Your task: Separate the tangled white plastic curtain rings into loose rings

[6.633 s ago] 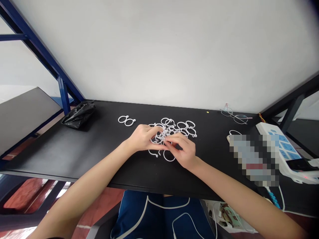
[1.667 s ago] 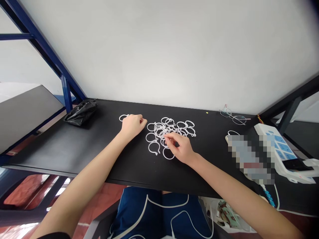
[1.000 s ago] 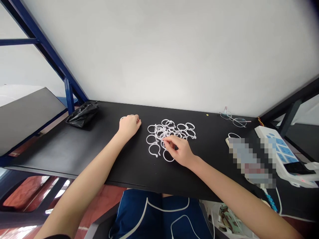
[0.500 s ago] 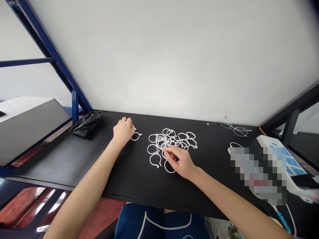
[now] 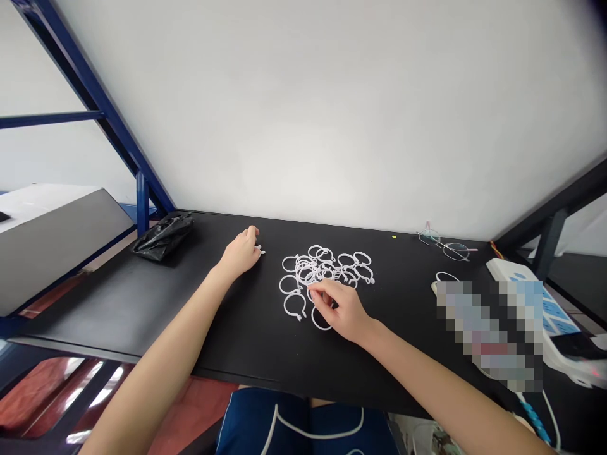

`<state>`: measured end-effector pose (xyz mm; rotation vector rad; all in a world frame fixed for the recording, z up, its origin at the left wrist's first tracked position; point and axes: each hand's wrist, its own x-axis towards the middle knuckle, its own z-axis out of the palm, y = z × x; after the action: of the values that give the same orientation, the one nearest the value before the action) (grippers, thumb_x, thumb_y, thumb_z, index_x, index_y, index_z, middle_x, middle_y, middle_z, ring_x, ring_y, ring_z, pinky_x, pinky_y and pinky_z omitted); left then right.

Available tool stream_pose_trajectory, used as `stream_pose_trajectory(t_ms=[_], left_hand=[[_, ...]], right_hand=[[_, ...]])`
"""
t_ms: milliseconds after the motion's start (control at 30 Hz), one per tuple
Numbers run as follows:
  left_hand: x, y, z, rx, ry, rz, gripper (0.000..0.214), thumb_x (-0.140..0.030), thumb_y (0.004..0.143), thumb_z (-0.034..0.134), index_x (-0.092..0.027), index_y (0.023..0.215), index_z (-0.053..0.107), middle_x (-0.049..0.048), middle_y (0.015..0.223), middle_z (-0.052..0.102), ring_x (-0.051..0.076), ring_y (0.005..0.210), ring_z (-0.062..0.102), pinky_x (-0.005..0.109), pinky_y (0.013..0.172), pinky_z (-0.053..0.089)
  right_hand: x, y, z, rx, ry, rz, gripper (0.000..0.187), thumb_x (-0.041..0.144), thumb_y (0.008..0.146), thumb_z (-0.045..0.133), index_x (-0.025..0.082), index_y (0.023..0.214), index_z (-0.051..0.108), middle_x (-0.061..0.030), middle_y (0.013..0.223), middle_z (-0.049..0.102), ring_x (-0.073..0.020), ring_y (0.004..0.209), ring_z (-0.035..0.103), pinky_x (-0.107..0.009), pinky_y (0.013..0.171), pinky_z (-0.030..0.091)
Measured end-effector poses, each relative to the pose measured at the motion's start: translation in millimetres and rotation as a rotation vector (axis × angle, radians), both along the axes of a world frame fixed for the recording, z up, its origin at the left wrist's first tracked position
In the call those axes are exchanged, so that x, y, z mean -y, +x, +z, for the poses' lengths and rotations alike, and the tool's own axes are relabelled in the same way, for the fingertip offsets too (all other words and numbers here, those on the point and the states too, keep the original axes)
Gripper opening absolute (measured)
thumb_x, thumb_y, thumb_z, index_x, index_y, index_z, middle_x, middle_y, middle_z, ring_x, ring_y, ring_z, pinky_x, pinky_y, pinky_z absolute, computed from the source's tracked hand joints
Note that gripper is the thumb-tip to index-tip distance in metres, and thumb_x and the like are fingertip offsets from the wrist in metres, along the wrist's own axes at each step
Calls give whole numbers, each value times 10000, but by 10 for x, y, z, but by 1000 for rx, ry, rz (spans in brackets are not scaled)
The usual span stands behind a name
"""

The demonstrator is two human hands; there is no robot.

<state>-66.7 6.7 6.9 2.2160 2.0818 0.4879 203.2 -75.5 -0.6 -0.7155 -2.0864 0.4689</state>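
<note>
Head view: left hand (image 5: 241,253) palm-down, right hand (image 5: 345,309) curled beside white rings (image 5: 307,273).

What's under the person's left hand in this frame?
Only small white pieces show at the edge of the left hand, against the black tabletop. Anything beneath the palm and fingers is covered, so whether the hand grips something cannot be told.

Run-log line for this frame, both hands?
left hand: at white piece, mostly hidden | right hand: at near side of white ring pile, hold unclear | glasses: on table
</note>
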Motion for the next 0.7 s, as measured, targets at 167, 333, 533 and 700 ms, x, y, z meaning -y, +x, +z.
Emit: stream_pose_trajectory(t_ms=[167,333,533,700], left_hand=[[-25,-36,3,40,30,-20,355,4,736,428,-185,1030,489,64,1015,623,201,887,617,297,762,473],[29,-23,89,-21,46,-10,286,-20,747,458,-196,963,521,49,996,642,205,862,623,282,688,447],[93,49,163,-84,121,-39,194,-70,771,466,-200,896,539,43,966,641,207,846,602,277,614,392],[127,222,132,-4,225,-340,140,-82,764,452,-190,805,532,24,814,592,175,747,555,287,676,418]], right_hand=[[-2,4,0,-2,-14,2,152,176,930,475,195,936,626,-1,688,605,-84,508,501,-218,509,451],[0,5,-13,1,-16,-5,157,181,930,474,201,928,629,-4,692,624,-89,509,511,-224,508,456],[5,-8,-48,5,-26,19,148,172,924,490,190,946,635,-20,737,666,-92,523,547,-224,515,468],[4,-13,-55,-4,-15,13,137,175,922,498,190,950,631,-20,747,670,-91,523,548,-223,513,470]])
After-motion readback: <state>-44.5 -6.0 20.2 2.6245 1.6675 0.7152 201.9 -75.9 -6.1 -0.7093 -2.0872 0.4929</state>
